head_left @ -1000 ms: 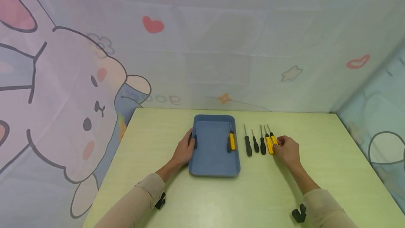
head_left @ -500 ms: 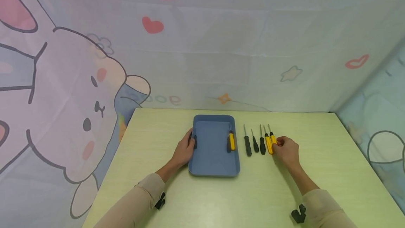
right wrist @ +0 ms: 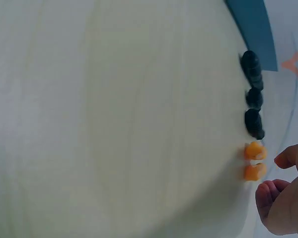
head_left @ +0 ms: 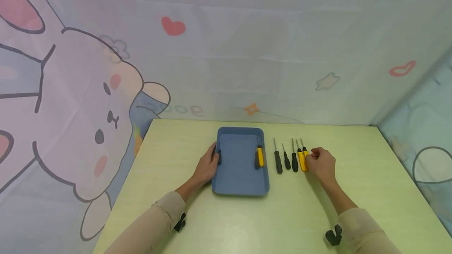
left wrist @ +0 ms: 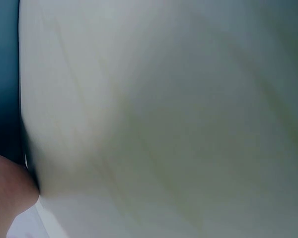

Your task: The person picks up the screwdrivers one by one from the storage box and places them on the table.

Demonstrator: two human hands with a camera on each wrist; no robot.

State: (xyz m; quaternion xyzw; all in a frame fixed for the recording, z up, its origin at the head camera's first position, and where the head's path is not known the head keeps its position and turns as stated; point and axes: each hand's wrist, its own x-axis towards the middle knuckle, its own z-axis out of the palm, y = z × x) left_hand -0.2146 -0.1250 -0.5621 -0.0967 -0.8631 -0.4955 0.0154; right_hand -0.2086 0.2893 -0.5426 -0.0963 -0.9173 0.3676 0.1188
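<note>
My left hand [head_left: 206, 166] grips the left side of a blue tray [head_left: 240, 194], its thumb over the rim. Just inside that rim, by the thumb, is a small black-handled screwdriver [head_left: 219, 156]. A yellow-handled screwdriver [head_left: 260, 157] lies along the tray's right wall, with a dark handle-like shape beside it. On the table to the right, my right hand [head_left: 322, 164] has its thumb against the handle of the rightmost yellow screwdriver [head_left: 305, 151], covering part of it. Another yellow screwdriver [head_left: 302, 162] lies close alongside. In the right wrist view, thumb and fingers are apart beyond the yellow handle ends [right wrist: 255, 171].
Three black-handled screwdrivers stand in the row between the tray and the yellow pair: a longer one [head_left: 278, 162], a short one [head_left: 287, 161] and a third [head_left: 294, 162]. The pale table [head_left: 243, 226] reaches back to a printed cloth [head_left: 247, 77].
The rightmost yellow screwdriver has shifted slightly under the right hand, and more of its handle is now covered. The view has tilted a little. The left hand stays on the tray.
</note>
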